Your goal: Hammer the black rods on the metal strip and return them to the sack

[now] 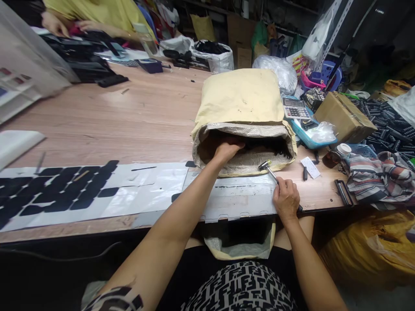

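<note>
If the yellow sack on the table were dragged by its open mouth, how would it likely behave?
Probably floppy: the sack sags at its rolled mouth around the left hand. Likely heavy, since it bulges full. Lying flat, it should not roll.

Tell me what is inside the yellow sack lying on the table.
The left hand reaches into the sack among dark pieces; whatever lies deeper is hidden by its wall.

Sack (241,101) lay on table (139,116); left hand (227,151) inside its mouth; hammer (267,169) just right, before sack; calculator (294,108) behind, right.
</note>
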Tool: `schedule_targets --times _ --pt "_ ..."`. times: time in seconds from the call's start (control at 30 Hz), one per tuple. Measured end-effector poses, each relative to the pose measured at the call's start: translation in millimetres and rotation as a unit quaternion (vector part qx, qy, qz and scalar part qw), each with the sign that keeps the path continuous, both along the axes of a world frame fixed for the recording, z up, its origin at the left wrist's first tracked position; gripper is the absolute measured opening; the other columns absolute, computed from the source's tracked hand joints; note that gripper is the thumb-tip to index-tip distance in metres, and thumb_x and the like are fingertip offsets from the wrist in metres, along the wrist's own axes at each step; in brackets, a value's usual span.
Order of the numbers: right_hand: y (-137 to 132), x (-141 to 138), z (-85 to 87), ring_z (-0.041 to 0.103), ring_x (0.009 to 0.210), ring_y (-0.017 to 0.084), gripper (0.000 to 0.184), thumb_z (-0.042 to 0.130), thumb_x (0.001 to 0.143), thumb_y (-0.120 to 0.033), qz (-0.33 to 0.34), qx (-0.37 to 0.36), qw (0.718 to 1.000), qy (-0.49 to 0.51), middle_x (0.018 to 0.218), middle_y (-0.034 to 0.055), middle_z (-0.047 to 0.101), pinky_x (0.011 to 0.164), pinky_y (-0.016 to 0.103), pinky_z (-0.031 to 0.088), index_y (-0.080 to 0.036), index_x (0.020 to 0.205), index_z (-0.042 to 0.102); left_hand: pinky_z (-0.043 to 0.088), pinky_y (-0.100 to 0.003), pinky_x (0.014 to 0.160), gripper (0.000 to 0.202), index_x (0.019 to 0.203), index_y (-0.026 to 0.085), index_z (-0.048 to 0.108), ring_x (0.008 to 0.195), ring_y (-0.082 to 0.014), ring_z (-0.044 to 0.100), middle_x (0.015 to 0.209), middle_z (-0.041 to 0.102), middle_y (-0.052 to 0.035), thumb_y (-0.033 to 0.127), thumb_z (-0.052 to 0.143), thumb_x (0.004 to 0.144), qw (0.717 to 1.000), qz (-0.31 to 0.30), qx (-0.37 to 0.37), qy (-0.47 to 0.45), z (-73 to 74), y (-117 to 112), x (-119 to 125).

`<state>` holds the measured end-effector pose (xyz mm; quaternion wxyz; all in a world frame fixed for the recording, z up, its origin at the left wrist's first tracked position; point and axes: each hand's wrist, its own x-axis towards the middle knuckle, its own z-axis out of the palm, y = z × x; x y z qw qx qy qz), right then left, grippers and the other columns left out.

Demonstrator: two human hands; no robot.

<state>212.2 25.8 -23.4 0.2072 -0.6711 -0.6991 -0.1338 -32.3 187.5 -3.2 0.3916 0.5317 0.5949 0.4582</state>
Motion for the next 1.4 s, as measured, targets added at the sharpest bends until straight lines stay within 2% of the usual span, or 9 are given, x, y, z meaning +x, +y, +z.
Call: schedule_targets --times 0.13,0.2,0.3,0.43,0.57,0.67,0.87,1.03,1.4 --pt "0.8 1.1 -2.0 0.048 0.085 0.022 0.030 0.050 0.095 -0.018 -0.004 0.000 1.000 -0.005 0.092 0.0060 0.058 0.073 0.033 0.034 -0.024 0.121 0.065 0.039 -0.027 0.059 0.028 0.085 0.018 0.073 0.066 -0.0165 0.056 0.073 0.065 -0.0021 0.044 0.076 0.075 0.989 -0.127 0.041 0.060 2.8 -66.3 -2.0" --pt "1.0 1.5 -2.2 0.047 0.085 0.021 0.030 0.051 0.095 -0.018 0.000 0.002 1.000 -0.003 0.093 0.0061 0.058 0.073 0.032 0.035 -0.024 0.120 0.066 0.040 -0.028 0.063 0.022 0.085 0.019 0.072 0.069 -0.0166 0.055 0.076 0.066 -0.0019 0.040 0.074 0.077 0.978 -0.169 0.071 0.095 -5.0 -90.4 2.1" --pt "1.3 1.9 -2.0 0.047 0.084 0.021 0.030 0.052 0.094 -0.018 0.004 0.005 1.000 0.002 0.093 0.0062 0.058 0.072 0.032 0.035 -0.024 0.119 0.066 0.042 -0.031 0.073 0.015 0.085 0.020 0.071 0.080 -0.0204 0.056 0.081 0.064 -0.0031 0.033 0.071 0.078 0.965 -0.179 0.112 0.158 -23.4 -107.4 8.2" --pt "2.8 3.7 -1.6 0.049 0.084 0.021 0.030 0.052 0.095 -0.018 0.003 0.005 1.000 -0.001 0.092 0.0061 0.060 0.073 0.031 0.035 -0.024 0.120 0.067 0.043 -0.035 0.082 0.016 0.092 0.020 0.070 0.090 -0.0231 0.054 0.086 0.062 -0.0044 0.032 0.067 0.082 0.957 -0.175 0.145 0.179 -41.3 -108.9 9.7" --pt "2.6 7.1 2.3 0.054 0.085 0.020 0.033 0.050 0.095 -0.017 0.018 -0.005 0.999 0.030 0.093 0.0064 0.063 0.075 0.030 0.040 -0.023 0.121 0.068 0.043 -0.035 0.081 0.016 0.093 0.020 0.070 0.090 -0.0234 0.054 0.087 0.061 -0.0045 0.032 0.068 0.081 0.957 -0.179 0.148 0.172 -43.9 -107.4 8.6" --pt "-4.8 8.3 9.0 0.060 0.091 0.021 0.034 0.047 0.096 -0.021 0.053 -0.015 0.991 0.123 0.100 0.0070 0.068 0.079 0.030 0.046 -0.022 0.123 0.068 0.043 -0.035 0.081 0.016 0.093 0.020 0.070 0.091 -0.0239 0.054 0.086 0.060 -0.0045 0.031 0.067 0.081 0.958 -0.181 0.148 0.168 -42.9 -106.9 8.6" --pt "-34.7 3.1 22.8 0.068 0.107 0.022 0.032 0.048 0.098 -0.030 0.150 -0.066 0.943 0.290 0.115 0.0090 0.073 0.091 0.035 0.055 -0.020 0.120 0.069 0.044 -0.037 0.085 0.014 0.091 0.021 0.073 0.091 -0.0235 0.055 0.085 0.062 -0.0045 0.028 0.069 0.079 0.957 -0.189 0.155 0.156 -43.0 -104.6 8.2" --pt "-48.4 -3.0 25.1 0.069 0.109 0.022 0.032 0.049 0.098 -0.030 0.160 -0.065 0.935 0.309 0.117 0.0095 0.073 0.096 0.037 0.055 -0.020 0.120 0.069 0.044 -0.037 0.085 0.015 0.091 0.021 0.075 0.093 -0.0243 0.054 0.084 0.061 -0.0043 0.026 0.072 0.078 0.959 -0.183 0.156 0.148 -43.2 -104.9 8.7" --pt "-47.6 -11.0 31.2 0.069 0.107 0.022 0.030 0.050 0.097 -0.031 0.167 -0.074 0.931 0.317 0.115 0.0093 0.073 0.093 0.036 0.056 -0.021 0.118 0.070 0.043 -0.036 0.086 0.015 0.093 0.021 0.076 0.094 -0.0237 0.054 0.083 0.059 -0.0041 0.023 0.072 0.078 0.960 -0.183 0.159 0.138 -43.0 -104.0 9.1"
